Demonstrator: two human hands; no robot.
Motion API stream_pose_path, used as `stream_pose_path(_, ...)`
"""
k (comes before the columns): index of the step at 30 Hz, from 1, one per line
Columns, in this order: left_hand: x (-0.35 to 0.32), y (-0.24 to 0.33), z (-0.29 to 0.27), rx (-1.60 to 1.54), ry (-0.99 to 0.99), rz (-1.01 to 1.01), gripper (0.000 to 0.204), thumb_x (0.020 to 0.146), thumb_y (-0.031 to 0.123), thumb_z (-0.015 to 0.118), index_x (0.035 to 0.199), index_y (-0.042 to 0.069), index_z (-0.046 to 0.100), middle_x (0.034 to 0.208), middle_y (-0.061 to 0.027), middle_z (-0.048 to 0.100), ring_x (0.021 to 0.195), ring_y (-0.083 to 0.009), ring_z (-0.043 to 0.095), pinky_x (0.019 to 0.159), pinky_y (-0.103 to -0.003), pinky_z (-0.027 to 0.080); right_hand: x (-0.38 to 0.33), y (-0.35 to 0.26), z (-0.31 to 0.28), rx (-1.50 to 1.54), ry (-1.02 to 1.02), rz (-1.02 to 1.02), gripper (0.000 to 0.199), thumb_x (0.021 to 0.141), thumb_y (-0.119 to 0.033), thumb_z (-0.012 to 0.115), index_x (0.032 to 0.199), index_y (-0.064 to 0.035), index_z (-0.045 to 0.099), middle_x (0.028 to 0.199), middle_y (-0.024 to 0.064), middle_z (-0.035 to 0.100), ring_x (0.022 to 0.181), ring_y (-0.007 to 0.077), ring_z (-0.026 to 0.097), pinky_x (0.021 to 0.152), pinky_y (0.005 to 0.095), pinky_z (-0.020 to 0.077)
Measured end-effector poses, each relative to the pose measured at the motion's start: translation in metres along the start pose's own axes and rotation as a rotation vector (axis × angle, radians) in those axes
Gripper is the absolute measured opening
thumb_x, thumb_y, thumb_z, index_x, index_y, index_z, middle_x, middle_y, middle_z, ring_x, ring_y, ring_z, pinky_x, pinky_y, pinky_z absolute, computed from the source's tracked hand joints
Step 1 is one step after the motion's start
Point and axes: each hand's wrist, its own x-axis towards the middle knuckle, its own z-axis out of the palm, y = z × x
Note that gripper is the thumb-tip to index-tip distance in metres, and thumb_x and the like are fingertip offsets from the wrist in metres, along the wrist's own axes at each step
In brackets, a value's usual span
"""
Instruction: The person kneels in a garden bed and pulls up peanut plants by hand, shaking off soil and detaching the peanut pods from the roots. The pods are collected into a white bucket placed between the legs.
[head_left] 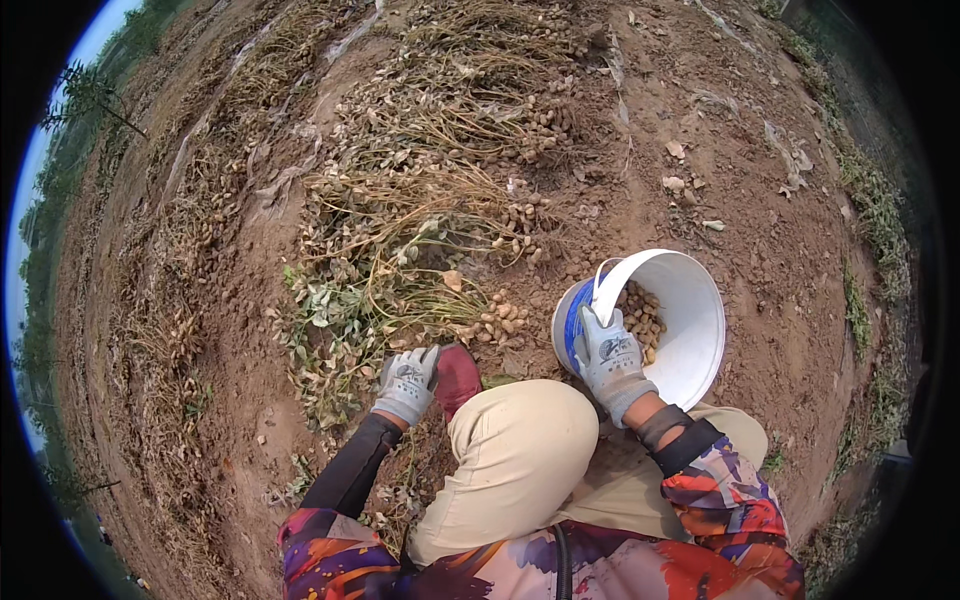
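My left hand (408, 381), in a grey work glove, reaches down to the uprooted peanut plants (400, 270) lying on the soil, next to my red shoe (457, 377). Whether it grips a stem is hidden by the glove. My right hand (611, 358), also gloved, rests on the rim of a white bucket (700, 320) with a blue band, its fingers over the edge. Loose peanut pods (642, 315) lie inside the bucket. A cluster of pods (500, 320) still hangs on the nearest plant between my hands.
Rows of pulled plants with pods stretch away across the brown earth (720, 180). Dry weeds line the right edge. My bent knee in beige trousers (520, 450) fills the lower middle.
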Motion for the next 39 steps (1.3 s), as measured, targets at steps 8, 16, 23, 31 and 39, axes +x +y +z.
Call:
stream_pose_path(8, 0.132, 0.011, 0.028, 0.253, -0.281, 0.044, 0.081, 0.071, 0.008, 0.061, 0.142, 0.014, 0.023, 0.142, -0.0177, 0.029, 0.130, -0.0333, 0.029, 0.102, -0.044, 0.028, -0.001, 0.008, -0.023, 0.031, -0.362, -0.047, 0.036, 0.080, -0.015, 0.054, 0.115, -0.0134, 0.047, 0.109, 0.0206, 0.050, 0.095, 0.0349, 0.058, 0.078, 0.0447, 0.0492)
stream_pose_path(16, 0.161, 0.005, 0.019, 0.608, -0.602, 0.079, 0.060, 0.064, 0.039, 0.067, 0.118, 0.016, 0.056, 0.120, -0.0181, 0.050, 0.105, -0.0309, 0.054, 0.092, -0.046, 0.038, -0.021, 0.015, -0.035, 0.046, -0.454, -0.127, 0.030, 0.078, -0.013, 0.051, 0.107, -0.0098, 0.053, 0.098, 0.0158, 0.058, 0.092, 0.0318, 0.058, 0.070, 0.0430, 0.0484)
stream_pose_path(23, 0.139, -0.012, 0.021, 0.155, -0.732, 0.060, 0.073, 0.061, 0.026, 0.074, 0.126, 0.013, 0.045, 0.128, -0.0230, 0.042, 0.114, -0.0382, 0.047, 0.094, -0.041, 0.041, -0.028, 0.012, -0.038, -0.010, -0.473, -0.221, 0.025, 0.080, -0.015, 0.050, 0.104, -0.0076, 0.053, 0.095, 0.0149, 0.059, 0.090, 0.0292, 0.059, 0.068, 0.0415, 0.0486)
stream_pose_path(31, 0.148, -0.010, -0.001, 0.202, -0.628, -0.019, 0.053, 0.060, 0.033, 0.073, 0.107, 0.012, 0.062, 0.104, -0.0136, 0.063, 0.099, -0.0308, 0.059, 0.087, -0.038, 0.046, -0.023, 0.014, -0.023, 0.059, -0.417, -0.177, 0.023, 0.081, -0.015, 0.050, 0.103, -0.0109, 0.053, 0.092, 0.0138, 0.060, 0.087, 0.0292, 0.061, 0.067, 0.0413, 0.0490)
stream_pose_path(39, 0.156, 0.019, -0.024, -0.144, 0.019, -0.480, 0.048, 0.067, 0.030, 0.070, 0.109, 0.011, 0.056, 0.103, -0.0130, 0.062, 0.098, -0.0300, 0.058, 0.085, -0.038, 0.046, -0.019, 0.015, -0.017, 0.287, -0.172, -0.164, 0.016, 0.081, -0.015, 0.050, 0.096, -0.0127, 0.054, 0.085, 0.0131, 0.061, 0.080, 0.0307, 0.061, 0.067, 0.0431, 0.0469)
